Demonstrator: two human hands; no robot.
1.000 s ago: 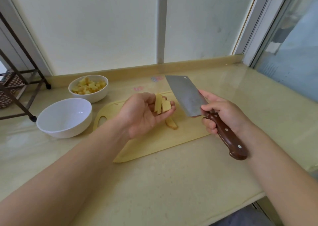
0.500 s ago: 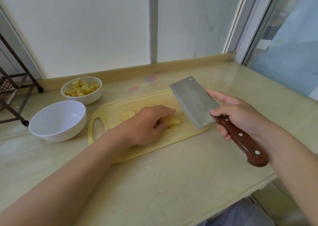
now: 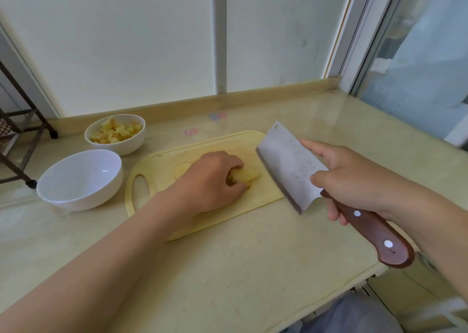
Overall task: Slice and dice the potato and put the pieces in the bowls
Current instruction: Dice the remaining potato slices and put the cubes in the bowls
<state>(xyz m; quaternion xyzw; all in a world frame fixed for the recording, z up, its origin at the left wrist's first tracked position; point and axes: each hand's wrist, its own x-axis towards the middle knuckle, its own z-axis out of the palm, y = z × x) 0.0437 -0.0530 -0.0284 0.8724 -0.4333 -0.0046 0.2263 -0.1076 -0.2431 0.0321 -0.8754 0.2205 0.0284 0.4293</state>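
While the left hand (image 3: 210, 180) curls its fingers (image 3: 235, 164) round the potato (image 3: 249, 176) on the board (image 3: 228, 140) and the right hand (image 3: 354, 180) grips the cleaver (image 3: 288, 165) close by, a careless chop could nick knuckles.

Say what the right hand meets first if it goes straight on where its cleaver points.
The right hand aims the cleaver over the far corner of the cutting board; the way looks free to the back ledge, height unclear.
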